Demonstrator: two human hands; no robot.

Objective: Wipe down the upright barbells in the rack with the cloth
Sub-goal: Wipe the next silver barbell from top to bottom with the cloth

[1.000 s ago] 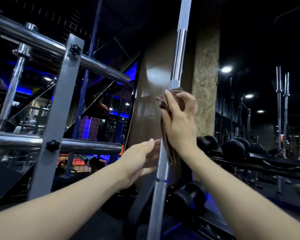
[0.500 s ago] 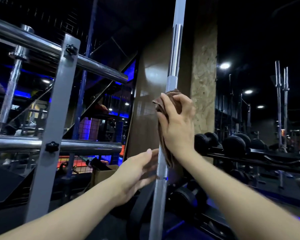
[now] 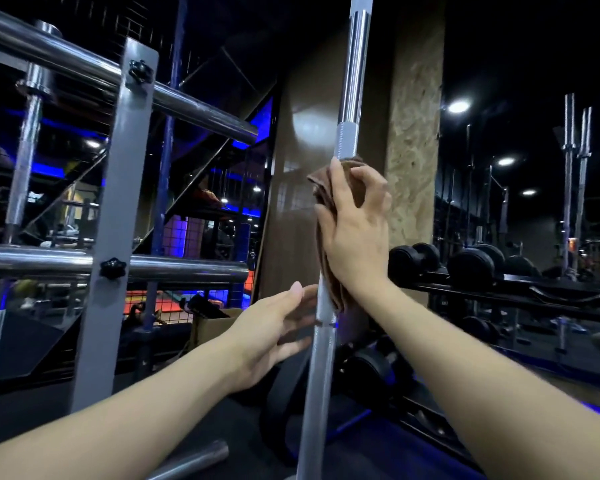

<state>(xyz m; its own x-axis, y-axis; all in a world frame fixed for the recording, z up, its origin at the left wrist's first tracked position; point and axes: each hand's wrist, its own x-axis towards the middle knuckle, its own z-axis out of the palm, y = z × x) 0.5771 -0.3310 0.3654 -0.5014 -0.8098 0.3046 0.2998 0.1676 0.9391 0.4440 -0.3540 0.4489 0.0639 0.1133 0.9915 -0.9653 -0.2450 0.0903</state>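
Right hand (image 3: 355, 233) lower now: 1 cloth (image 3: 326, 199), 1 barbell (image 3: 349, 98), 2 hands.

I see an upright barbell (image 3: 347, 98) running from top to bottom through the middle of the view. My right hand (image 3: 355, 233) wraps a brown cloth (image 3: 321, 192) round its shaft, fingers curled over the cloth's top, the rest of the cloth hanging down behind my wrist. My left hand (image 3: 274, 330) sits just below, fingers straight and close to the bar; I cannot tell whether they touch it. To the left stands a grey rack post (image 3: 118, 216) crossed by chrome bars (image 3: 187, 105). Dumbbells (image 3: 471, 268) line a dark rack at right.
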